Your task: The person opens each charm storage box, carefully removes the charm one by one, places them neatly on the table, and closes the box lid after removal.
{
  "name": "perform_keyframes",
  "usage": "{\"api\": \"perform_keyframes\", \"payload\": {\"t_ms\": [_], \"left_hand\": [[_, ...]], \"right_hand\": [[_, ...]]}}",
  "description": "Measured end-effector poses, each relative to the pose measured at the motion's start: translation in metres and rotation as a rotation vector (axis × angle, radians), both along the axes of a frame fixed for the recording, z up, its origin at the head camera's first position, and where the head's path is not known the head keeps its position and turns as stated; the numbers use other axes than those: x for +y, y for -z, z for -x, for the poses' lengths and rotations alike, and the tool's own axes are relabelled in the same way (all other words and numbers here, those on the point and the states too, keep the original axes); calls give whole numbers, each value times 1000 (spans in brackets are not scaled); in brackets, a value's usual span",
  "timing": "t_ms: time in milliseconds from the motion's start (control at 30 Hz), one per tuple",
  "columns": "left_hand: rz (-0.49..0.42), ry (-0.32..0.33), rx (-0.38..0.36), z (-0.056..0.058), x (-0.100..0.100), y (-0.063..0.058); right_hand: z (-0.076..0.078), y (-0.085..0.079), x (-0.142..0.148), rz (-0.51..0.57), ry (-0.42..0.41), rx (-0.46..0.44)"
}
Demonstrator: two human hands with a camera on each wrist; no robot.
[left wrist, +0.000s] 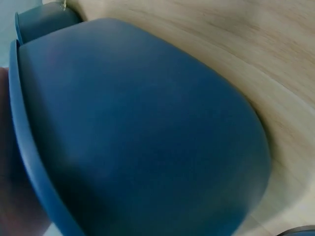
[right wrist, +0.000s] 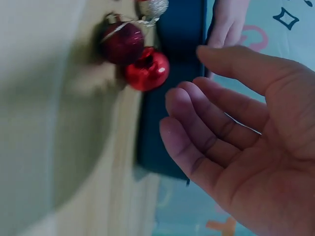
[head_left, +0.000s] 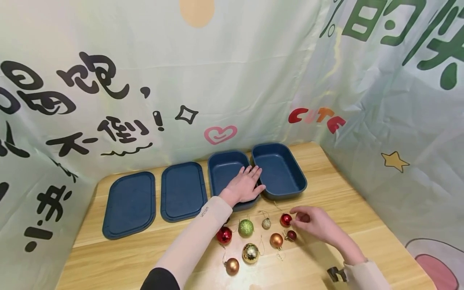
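Note:
My left hand lies over the near right part of a blue box, its fingers straight and pointing at the neighbouring blue box. In the left wrist view the outer wall of a blue box fills most of the picture. My right hand is just right of a shiny red Christmas bauble. In the right wrist view its fingers are loosely bent with nothing between them, and the red bauble sits beyond the fingertips. A small dark red bauble lies close by.
Several more baubles lie in front: green, red, mirrored gold, copper, orange and small glittery. Two flat blue lids lie left of the boxes. A printed curtain hangs behind the wooden table.

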State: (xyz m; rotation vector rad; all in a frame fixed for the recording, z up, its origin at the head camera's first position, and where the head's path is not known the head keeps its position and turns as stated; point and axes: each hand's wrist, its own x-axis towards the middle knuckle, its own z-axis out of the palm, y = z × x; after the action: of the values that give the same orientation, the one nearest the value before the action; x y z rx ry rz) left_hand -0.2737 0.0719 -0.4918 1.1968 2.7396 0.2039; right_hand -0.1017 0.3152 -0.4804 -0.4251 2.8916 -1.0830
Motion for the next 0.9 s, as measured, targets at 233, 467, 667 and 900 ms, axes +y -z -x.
{"api": "perform_keyframes", "payload": {"t_ms": [233,467,667,900], "left_hand": [[-283,5,141,4,-22,-8],[-512,-113,309,5,-57,-13],[-584,-236,293,8,-97,-9],[-580,-350,299,5,-144,-5]], "right_hand": [[33,-16,-31,17,39,110],[67,-21,-64,106,132,145],[93,-19,-83,196,189,109],[116,-13,-97,202,165,74]]}}
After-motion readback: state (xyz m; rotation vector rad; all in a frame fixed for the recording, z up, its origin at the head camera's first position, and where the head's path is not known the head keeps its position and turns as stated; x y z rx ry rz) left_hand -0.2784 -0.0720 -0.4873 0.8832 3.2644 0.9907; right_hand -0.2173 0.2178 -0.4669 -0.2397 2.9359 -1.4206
